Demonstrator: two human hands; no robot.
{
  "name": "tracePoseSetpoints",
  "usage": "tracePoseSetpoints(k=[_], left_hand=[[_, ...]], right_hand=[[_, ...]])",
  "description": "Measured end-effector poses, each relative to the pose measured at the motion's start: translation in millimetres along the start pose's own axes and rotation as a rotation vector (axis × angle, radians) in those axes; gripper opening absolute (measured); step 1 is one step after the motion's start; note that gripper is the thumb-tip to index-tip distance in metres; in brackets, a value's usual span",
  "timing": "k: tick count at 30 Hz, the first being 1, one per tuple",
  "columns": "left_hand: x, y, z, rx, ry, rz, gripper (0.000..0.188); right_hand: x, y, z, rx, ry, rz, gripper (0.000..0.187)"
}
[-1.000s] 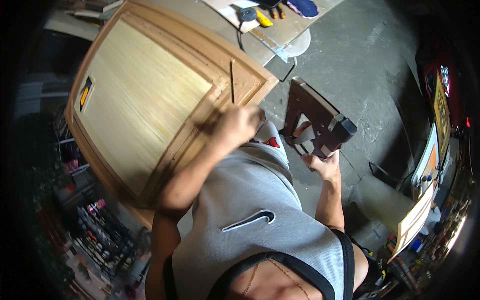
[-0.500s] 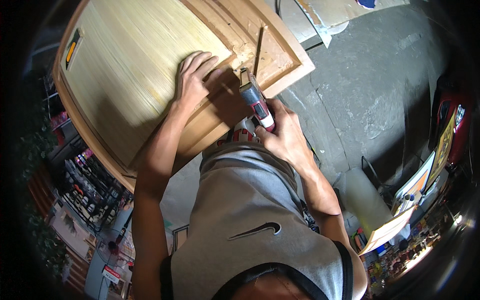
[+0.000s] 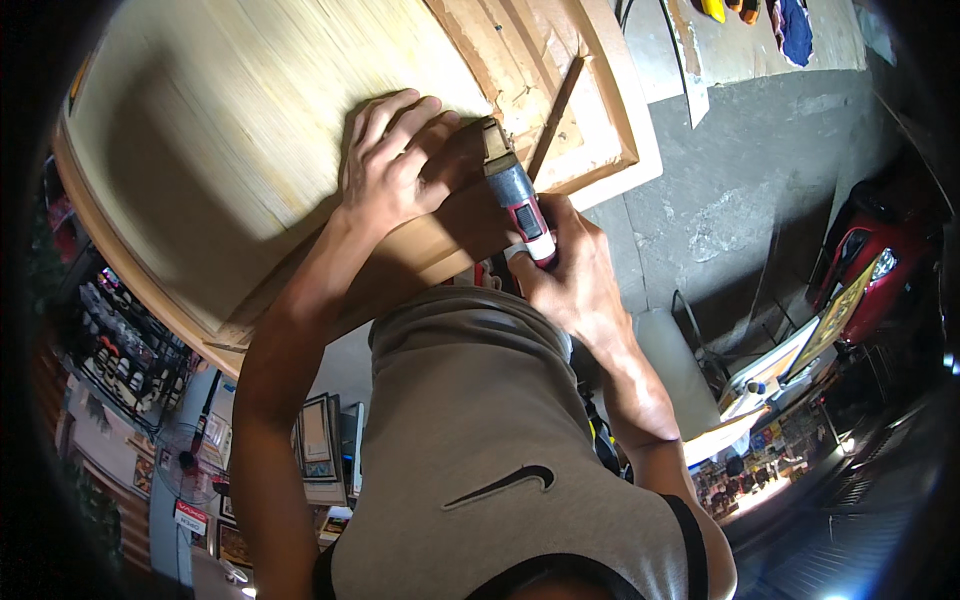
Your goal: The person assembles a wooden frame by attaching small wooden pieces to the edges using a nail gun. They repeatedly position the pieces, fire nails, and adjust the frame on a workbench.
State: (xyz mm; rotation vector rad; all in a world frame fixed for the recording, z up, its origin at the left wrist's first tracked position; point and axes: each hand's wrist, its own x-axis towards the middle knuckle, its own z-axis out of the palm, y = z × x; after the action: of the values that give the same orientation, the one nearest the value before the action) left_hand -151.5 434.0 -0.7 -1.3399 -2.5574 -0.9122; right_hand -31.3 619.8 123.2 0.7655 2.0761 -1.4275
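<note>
A framed wooden panel (image 3: pixel 250 90) with a pale grained face lies before me. My left hand (image 3: pixel 390 175) rests on it near the inner frame edge, fingers apart, holding nothing. My right hand (image 3: pixel 575 265) is wrapped round the body of a red, black and white oscillating multi-tool (image 3: pixel 525 212). The tool's flat end points away from me and meets the stripped, rough part of the frame, just right of my left hand; the exact contact is in shadow. A thin dark stick (image 3: pixel 558 112) lies slantwise on the frame beyond the tool.
A metal straightedge (image 3: pixel 690 75) lies beyond the panel's right side, by a blue cloth (image 3: pixel 793 32) on a pale board. Grey concrete floor (image 3: pixel 720 205) spreads to the right, with a red vehicle (image 3: pixel 880 255) at its far edge. A fan (image 3: pixel 187 460) stands at lower left.
The view has shifted, bringing the cloth and yellow items at top right into sight. The tool stays in my right hand at the frame, and my left hand stays on the panel, fingers more spread.
</note>
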Motion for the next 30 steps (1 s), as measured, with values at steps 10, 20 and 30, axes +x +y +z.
tracePoseSetpoints(k=[10, 20, 30], left_hand=[[2, 1, 0, -0.011, 0.022, -0.025, 0.049], [1, 0, -1, -0.03, 0.012, -0.045, 0.049], [-1, 1, -2, -0.055, -0.029, -0.073, 0.046]], right_hand=[[5, 0, 7, -0.071, 0.052, -0.073, 0.042], [5, 1, 11, -0.09, 0.064, -0.119, 0.043], [2, 1, 11, -0.103, 0.053, -0.091, 0.044]])
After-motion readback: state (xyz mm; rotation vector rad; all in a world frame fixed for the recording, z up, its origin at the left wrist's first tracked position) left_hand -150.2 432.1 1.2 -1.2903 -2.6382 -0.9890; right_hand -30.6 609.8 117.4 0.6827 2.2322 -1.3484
